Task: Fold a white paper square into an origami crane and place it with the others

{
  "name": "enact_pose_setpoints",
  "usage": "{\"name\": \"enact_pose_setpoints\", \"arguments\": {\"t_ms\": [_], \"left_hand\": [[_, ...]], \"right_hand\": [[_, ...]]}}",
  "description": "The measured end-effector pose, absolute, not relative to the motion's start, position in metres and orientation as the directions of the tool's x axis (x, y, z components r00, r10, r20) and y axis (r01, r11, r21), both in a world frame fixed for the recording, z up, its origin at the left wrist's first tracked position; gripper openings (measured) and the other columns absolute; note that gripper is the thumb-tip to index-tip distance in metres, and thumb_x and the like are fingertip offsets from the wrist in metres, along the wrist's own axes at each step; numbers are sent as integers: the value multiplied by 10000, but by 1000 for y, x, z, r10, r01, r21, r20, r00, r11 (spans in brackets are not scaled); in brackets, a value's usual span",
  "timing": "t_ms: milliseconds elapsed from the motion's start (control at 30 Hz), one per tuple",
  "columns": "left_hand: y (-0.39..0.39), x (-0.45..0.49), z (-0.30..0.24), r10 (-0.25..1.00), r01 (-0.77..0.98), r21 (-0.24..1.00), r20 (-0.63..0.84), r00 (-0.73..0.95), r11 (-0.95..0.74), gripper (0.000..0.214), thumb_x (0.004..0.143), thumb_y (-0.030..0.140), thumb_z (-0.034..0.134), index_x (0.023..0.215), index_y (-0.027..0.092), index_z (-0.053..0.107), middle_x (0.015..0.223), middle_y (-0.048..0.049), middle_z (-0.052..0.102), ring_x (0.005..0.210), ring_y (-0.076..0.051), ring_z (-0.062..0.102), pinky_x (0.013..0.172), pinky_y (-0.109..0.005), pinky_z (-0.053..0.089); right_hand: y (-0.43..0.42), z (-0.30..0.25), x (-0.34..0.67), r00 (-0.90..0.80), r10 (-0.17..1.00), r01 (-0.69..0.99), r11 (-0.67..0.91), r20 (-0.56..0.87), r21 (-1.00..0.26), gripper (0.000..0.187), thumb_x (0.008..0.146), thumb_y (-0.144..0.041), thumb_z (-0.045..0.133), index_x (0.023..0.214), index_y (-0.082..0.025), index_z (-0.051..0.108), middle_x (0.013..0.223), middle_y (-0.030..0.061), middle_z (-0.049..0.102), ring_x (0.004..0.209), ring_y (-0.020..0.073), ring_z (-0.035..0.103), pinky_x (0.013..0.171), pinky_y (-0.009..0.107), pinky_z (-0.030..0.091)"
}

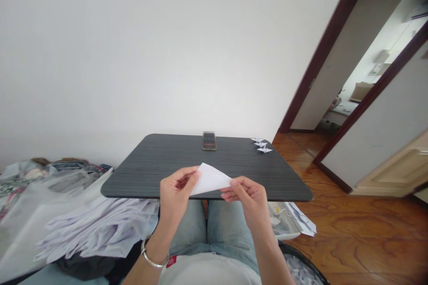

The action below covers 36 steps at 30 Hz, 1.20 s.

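Between my two hands is a white sheet of paper (211, 180), folded into a triangle and held above the near edge of the dark table. My left hand (177, 189) pinches its left side between thumb and fingers. At the pointed right corner, my right hand (246, 192) grips the paper with thumb and forefinger, the other fingers curled beneath. Three or so folded white paper cranes (264, 149) stand at the table's far right corner, away from both hands.
The dark table (143, 164) stands against a white wall. A phone on a stand (209, 141) sits at its back edge. White cloth (100, 227) and plastic bags are piled at left. A plastic box (284, 222) and a bin of paper scraps (301, 271) are at right.
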<state>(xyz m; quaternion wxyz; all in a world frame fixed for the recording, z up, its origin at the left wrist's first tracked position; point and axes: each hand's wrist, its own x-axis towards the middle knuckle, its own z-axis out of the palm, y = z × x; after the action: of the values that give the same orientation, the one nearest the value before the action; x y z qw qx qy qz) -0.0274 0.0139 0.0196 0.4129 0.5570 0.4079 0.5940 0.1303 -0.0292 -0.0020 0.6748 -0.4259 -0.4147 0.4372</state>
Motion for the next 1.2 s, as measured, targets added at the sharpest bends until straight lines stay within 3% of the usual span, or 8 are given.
{"name": "enact_pose_setpoints", "arguments": {"t_ms": [500,600,733,900,1067,1200], "left_hand": [[14,-28,20,940,-26,942,333,-74,-336,181,680,272,695,809,150,729,752,-44,741,676,-153,664,590,-187,508],[14,-28,21,937,0,938,345,-53,-345,178,684,273,688,806,151,730,738,-42,740,660,-152,664,576,-184,506],[12,-28,23,930,46,931,365,-41,-363,174,685,273,679,791,145,730,729,-47,740,653,-165,670,578,-202,516],[11,-27,23,921,73,922,385,-62,-381,169,681,270,679,783,146,730,732,-50,742,658,-177,676,590,-220,528],[10,-26,23,908,79,913,407,-97,-400,162,688,261,671,793,151,728,746,-50,742,671,-181,678,600,-230,533],[9,-25,24,902,74,911,413,-127,-407,152,687,249,667,789,151,724,754,-46,743,677,-176,677,611,-227,534]], "right_hand": [[-31,2,144,323,935,-298,248,148,-922,254,722,-403,685,709,-150,666,643,59,729,505,122,662,481,168,526],[-28,1,141,266,951,-276,231,157,-933,291,742,-436,658,736,-146,663,645,63,726,501,119,657,465,166,517],[-25,-1,135,165,975,-225,187,151,-956,304,729,-423,675,620,-145,616,574,41,702,446,97,618,435,156,497],[-26,0,137,164,977,-207,171,138,-963,274,743,-389,671,633,-145,610,559,31,693,447,97,614,436,161,495],[-27,0,139,233,960,-236,213,158,-948,228,712,-358,709,765,-152,628,642,42,720,534,133,660,510,209,544],[-28,0,136,365,897,-242,351,251,-904,219,706,-328,722,805,-174,602,629,8,701,556,137,668,511,206,549]]}}
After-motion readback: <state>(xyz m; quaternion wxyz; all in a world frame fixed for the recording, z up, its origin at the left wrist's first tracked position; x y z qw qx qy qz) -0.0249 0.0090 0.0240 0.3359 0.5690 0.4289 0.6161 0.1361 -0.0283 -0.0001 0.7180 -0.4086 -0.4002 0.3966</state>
